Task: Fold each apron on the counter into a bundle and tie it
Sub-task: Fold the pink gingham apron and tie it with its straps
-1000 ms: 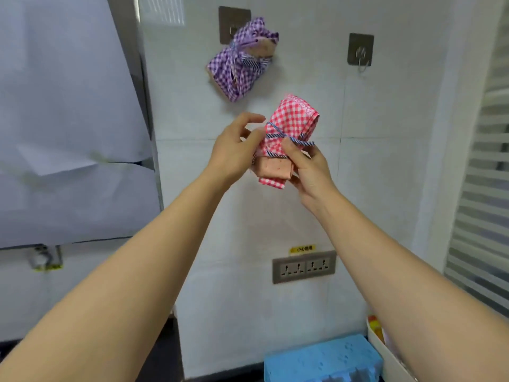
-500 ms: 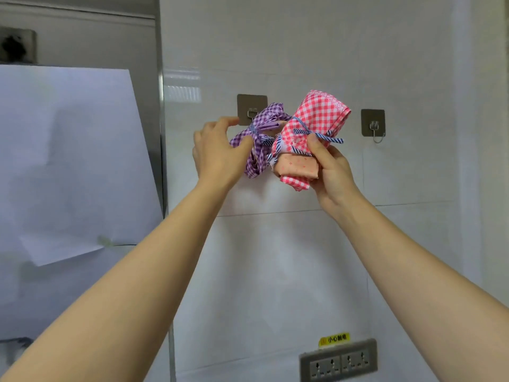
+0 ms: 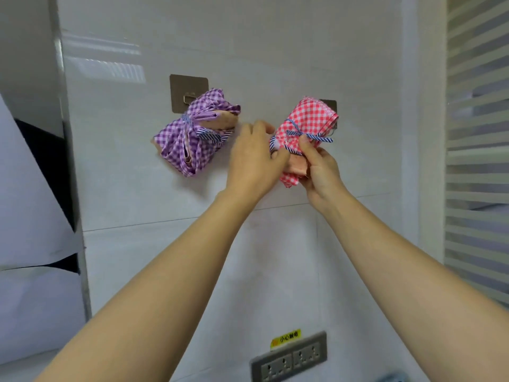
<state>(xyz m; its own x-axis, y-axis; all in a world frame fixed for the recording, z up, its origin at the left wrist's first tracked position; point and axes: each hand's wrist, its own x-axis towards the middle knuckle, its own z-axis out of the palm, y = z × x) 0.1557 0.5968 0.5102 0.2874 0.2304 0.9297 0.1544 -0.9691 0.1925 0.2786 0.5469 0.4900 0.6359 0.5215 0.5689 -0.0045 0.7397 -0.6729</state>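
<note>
Both hands hold the red-and-white checked apron bundle point(image 3: 307, 125), tied with a blue-and-white striped cord point(image 3: 316, 137), up against the white tiled wall in front of the right metal hook plate point(image 3: 329, 104). The left hand point(image 3: 253, 161) curls its fingers round the bundle's left edge; the right hand point(image 3: 319, 166) pinches it, thumb on the front. A purple checked apron bundle point(image 3: 192, 136) hangs by the left metal hook plate point(image 3: 188, 86). Below, a yellow sticker point(image 3: 286, 338) reading 小心触电 sits above a grey double socket point(image 3: 289, 358).
</note>
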